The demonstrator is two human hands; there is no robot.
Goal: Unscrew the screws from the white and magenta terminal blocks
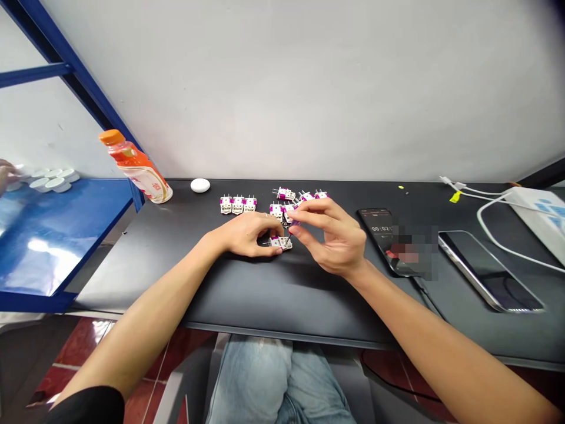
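On the black tabletop my left hand (256, 233) is closed, thumb and fingers pinching a small white-and-purple electrical part with thin metal pins (282, 242). My right hand (333, 235) is closed too, pinching a thin, dark-shafted tool, apparently a small screwdriver (289, 238), whose tip meets the top of that part. Much of its handle is hidden by my fingers. Just behind my hands stand more such parts (276, 212), partly covered by the right hand. A row of three matching parts (238, 205) sits to the left, pins upward.
An orange-capped bottle (139, 168) and a white oval object (200, 185) stand at the back left. To the right lie a phone with a running timer (379, 232), another phone (489, 271) and a white box with cables (538, 212). Another person's hand (6, 172) shows far left.
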